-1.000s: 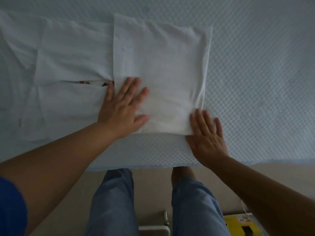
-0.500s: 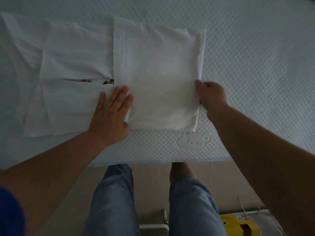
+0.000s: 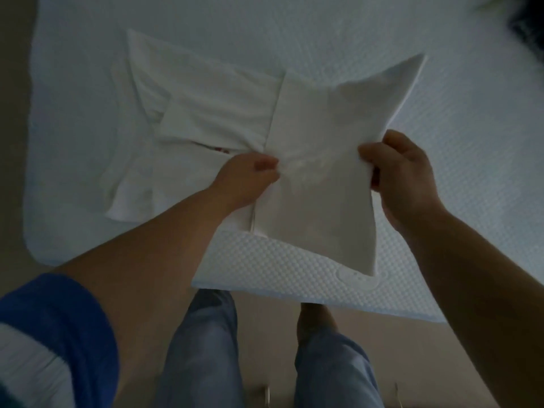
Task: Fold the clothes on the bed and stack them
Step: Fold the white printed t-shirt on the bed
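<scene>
Garment: one white garment (image 3: 223, 113), partly folded, lies on the bed (image 3: 382, 33), left of centre and well in from the far edge.
Folded panel: the right part of the garment is a doubled flap (image 3: 318, 184); its far right corner (image 3: 412, 66) is raised off the bed and its near right corner (image 3: 369, 266) hangs over the quilting close to the near edge.
Left hand: the left hand (image 3: 245, 179) pinches the cloth at the flap's left fold, thumb against curled fingers, and the fabric bunches into creases there.
Right hand: the right hand (image 3: 400, 169) grips the flap's right edge, fingers curled over the cloth and thumb on the near face.
Left portion: the rest of the garment lies flat, with a folded-in sleeve piece (image 3: 206, 119) on top and a small red mark (image 3: 219, 149) showing in a gap.
Bed edges: the near edge (image 3: 309, 293) runs slantwise just beyond the person's knees; the near left corner (image 3: 35, 248) is rounded.
Open room: bare quilted surface lies to the right of the flap, across the far side, and in a narrower strip to the left of the garment.
Count: one garment, two hands, both on the same flap.
Below the bed: two legs in blue trousers (image 3: 206, 348) stand on a beige floor (image 3: 265, 319); a blue sleeve (image 3: 67, 319) is at near left.
</scene>
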Demonstrator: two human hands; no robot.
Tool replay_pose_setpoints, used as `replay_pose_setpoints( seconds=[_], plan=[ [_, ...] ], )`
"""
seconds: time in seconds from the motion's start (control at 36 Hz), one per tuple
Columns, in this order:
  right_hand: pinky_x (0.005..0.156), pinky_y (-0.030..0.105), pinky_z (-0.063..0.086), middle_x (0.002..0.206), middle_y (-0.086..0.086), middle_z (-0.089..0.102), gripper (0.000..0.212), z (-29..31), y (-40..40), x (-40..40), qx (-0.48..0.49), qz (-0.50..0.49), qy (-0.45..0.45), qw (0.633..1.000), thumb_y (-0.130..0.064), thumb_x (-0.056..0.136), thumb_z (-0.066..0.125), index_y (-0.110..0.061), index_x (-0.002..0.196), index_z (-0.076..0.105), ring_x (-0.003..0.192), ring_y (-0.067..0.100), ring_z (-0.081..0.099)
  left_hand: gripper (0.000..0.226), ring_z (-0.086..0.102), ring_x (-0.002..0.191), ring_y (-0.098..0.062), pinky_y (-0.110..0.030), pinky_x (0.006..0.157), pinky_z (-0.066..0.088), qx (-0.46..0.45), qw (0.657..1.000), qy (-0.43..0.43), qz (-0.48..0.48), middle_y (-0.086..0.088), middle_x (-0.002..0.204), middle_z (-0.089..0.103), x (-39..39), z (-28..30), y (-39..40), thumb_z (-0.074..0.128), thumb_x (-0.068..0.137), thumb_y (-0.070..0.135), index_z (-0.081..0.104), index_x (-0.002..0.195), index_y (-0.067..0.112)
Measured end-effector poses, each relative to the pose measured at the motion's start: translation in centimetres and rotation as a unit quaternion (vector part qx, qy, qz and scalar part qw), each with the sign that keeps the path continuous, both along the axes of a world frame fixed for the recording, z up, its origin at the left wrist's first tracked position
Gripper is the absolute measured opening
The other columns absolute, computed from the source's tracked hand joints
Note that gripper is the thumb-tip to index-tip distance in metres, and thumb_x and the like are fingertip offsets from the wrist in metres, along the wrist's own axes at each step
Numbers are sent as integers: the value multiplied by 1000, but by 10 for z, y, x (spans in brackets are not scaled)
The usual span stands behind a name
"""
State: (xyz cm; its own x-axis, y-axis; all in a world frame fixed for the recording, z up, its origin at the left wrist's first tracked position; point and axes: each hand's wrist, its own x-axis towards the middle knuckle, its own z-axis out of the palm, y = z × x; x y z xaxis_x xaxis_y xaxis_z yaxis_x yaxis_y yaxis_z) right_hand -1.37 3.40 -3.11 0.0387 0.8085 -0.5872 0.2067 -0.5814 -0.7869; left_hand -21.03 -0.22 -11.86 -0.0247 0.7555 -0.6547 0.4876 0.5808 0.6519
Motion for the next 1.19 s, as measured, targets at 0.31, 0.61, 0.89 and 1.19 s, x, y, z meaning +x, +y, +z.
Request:
replay_pose_setpoints(
  seconds=[0.31,0.61,0.89,1.19],
  plan=[
    [62,38,57,63,2,66,13,-1,10,-194,34,167,-64,983,-23,80,60,-15,72,54,57,18,66,60,64,91,-23,-40,85,51,-183,825,-385,371,-8,100,68,-130,31,-14,45,85,61,59,117,12],
    [68,22,40,97,-2,63,12,-83,-6,-323,-41,308,-154,938,-30,85,57,-25,95,52,89,18,60,47,70,89,-22,-36,79,55,-163,863,-255,404,-6,95,74,-223,-5,-50,64,77,57,71,96,15],
    [105,33,29,127,4,48,37,-64,-38,-245,130,295,-351,879,-19,84,60,-13,120,54,121,21,40,22,49,66,-17,-27,56,23,47,978,75,188,6,65,51,-213,-11,-54,65,83,34,51,69,22],
    [112,36,-14,157,4,-17,84,-95,-68,-194,68,432,-448,780,-52,91,42,-21,149,-10,142,17,-22,23,60,85,-32,-31,64,33,14,965,121,232,-13,88,67,-215,-20,-68,65,83,38,61,81,15]
  ],
)
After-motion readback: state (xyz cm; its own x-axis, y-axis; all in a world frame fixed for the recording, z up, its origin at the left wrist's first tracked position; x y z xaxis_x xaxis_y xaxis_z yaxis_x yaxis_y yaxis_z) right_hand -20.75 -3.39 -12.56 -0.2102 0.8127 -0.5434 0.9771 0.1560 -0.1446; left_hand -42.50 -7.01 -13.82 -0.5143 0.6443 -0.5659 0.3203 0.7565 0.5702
